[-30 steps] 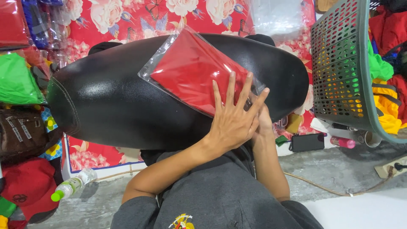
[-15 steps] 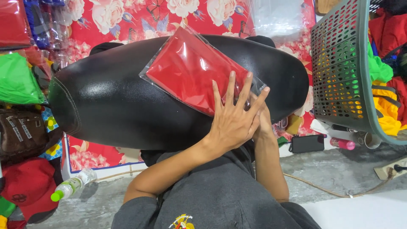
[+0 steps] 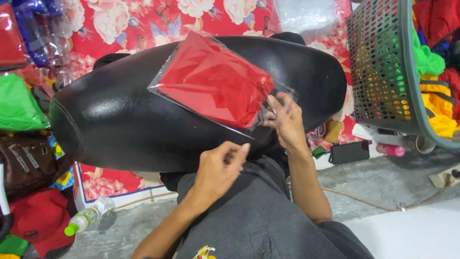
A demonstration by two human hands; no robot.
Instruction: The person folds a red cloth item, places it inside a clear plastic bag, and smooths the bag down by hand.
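red cloth in clear bag (image 3: 215,84) on black seat (image 3: 120,124), right hand (image 3: 287,120) grip pinching its edge, left hand (image 3: 218,170) loosely curled, empty

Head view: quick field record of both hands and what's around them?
surface: black padded seat
item: red cloth in clear plastic bag, lying on seat
right hand: fingers on the bag's near corner
left hand: off the bag, fingers pinched together, nothing visible between them
right side: green perforated basket
floor: green-capped bottle

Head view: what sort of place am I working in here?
Probably an informal clothes-packing spot on a floor: a red garment in a clear bag on a black seat, a green basket of clothes, bagged garments piled around.
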